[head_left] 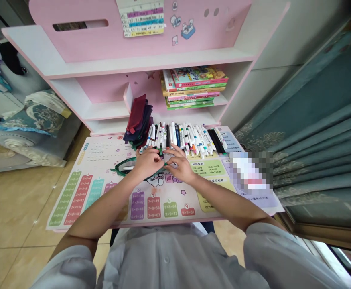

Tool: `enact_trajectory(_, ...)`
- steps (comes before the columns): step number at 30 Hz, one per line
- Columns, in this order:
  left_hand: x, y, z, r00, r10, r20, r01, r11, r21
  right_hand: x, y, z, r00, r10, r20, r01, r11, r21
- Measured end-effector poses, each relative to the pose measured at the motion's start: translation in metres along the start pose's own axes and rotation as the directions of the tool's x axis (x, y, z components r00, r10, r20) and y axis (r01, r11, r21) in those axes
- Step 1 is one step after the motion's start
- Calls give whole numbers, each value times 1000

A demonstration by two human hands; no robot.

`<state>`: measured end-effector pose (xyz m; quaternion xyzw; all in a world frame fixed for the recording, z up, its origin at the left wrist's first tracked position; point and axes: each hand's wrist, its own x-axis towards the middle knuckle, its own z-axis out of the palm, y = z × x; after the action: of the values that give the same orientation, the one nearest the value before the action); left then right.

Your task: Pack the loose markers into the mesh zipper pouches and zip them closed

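Note:
A green-edged zip pouch (118, 170) lies on the desk with its mouth gaping, and something white shows inside it. My left hand (149, 163) is over the pouch's right part, thumb and fingers closed on its edge. At the pouch's right end, my right hand (179, 165) pinches the green edge between thumb and forefinger, its other fingers reaching toward the pens. The fingertips of both hands nearly meet there. Just beyond them lies a wide row of markers (201, 138), mostly white with coloured ends. My fingers hide part of the pouch and a few markers.
A stack of dark red and dark zip pouches (137, 116) leans behind the markers at left. Books (193, 90) are piled on the pink shelf (151, 69). A printed mat (175, 200) covers the desk. A blurred-out object (250, 172) lies at right, near a curtain (322, 120).

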<state>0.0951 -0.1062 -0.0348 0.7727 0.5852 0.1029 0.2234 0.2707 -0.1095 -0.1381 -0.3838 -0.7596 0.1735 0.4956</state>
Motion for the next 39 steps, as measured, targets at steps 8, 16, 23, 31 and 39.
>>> enact_trajectory(8,2,4,4,999,-15,-34,13,999,-42,0,1,0,1000,11,-6,-11,1000,8)
enact_trajectory(16,-1,-6,9,997,15,-82,-22,997,-81,0,2,0,999,48,-2,-48,998,51)
enact_trajectory(23,-6,-7,14,991,-2,-131,-7,998,-69,0,0,0,997,72,2,-72,997,32)
enact_trajectory(31,-10,-15,8,988,-32,-154,25,999,-43,2,2,-5,997,60,-47,-58,997,49)
enact_trajectory(39,-11,-26,12,987,-18,-159,15,1000,-20,2,0,-5,999,28,-46,-27,999,21)
